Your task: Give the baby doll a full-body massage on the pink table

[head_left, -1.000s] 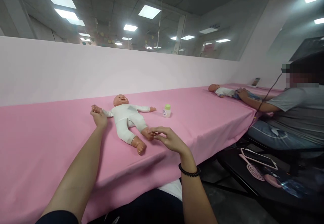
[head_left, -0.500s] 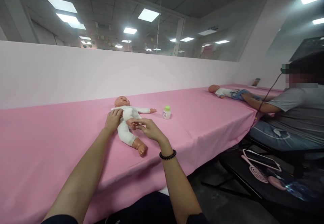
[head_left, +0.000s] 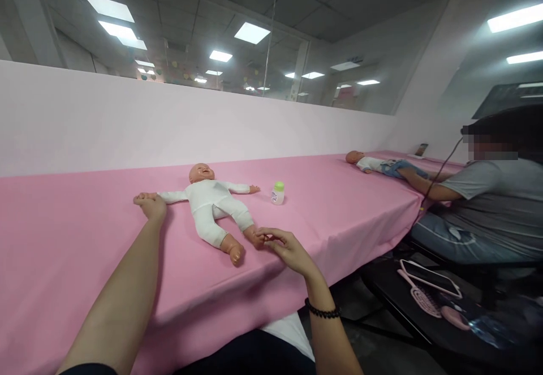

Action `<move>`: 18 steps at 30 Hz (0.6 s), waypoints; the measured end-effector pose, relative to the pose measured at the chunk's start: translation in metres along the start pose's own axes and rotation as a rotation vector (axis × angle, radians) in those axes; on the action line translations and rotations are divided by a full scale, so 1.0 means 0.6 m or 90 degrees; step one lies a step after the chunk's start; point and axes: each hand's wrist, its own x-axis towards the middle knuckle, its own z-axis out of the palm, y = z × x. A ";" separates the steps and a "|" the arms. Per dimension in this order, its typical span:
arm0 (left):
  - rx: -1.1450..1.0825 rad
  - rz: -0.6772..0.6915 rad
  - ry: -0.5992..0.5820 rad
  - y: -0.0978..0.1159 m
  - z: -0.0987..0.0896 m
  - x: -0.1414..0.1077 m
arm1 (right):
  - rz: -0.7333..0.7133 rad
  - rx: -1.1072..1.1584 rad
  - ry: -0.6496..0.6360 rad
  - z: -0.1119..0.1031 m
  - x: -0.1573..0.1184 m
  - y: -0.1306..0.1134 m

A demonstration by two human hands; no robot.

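Observation:
A baby doll [head_left: 208, 199] in a white bodysuit lies on its back on the pink-covered table [head_left: 85, 250], its head toward the wall. My left hand [head_left: 153, 206] is closed around the doll's hand at the end of its arm stretched out to the left. With thumb and fingers, my right hand [head_left: 286, 249] grips the doll's foot on the right side; that leg lies stretched out toward the table's front edge. The doll's other leg and other arm lie free. To the right of the doll stands a small clear bottle [head_left: 278, 194] with a green cap.
At the right a person in a grey shirt [head_left: 500, 194] sits with their hands at a second doll [head_left: 373, 164] in blue shorts. A black chair [head_left: 382, 284] beside me holds a phone [head_left: 430, 277], a pink hairbrush [head_left: 424, 301] and a clear plastic item.
My left hand and the doll's arm have swung outward to the left. My right hand has drawn the doll's bent leg down and to the right, so it is now straight.

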 end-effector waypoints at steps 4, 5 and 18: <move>0.056 -0.063 0.090 0.002 0.002 0.002 | -0.014 -0.025 -0.008 0.018 -0.012 0.014; 0.079 -0.059 0.108 0.006 0.004 -0.002 | -0.020 -0.027 -0.011 0.020 -0.014 0.013; 0.152 0.217 -0.402 0.099 0.096 -0.115 | 0.197 -0.026 0.006 0.022 0.305 -0.054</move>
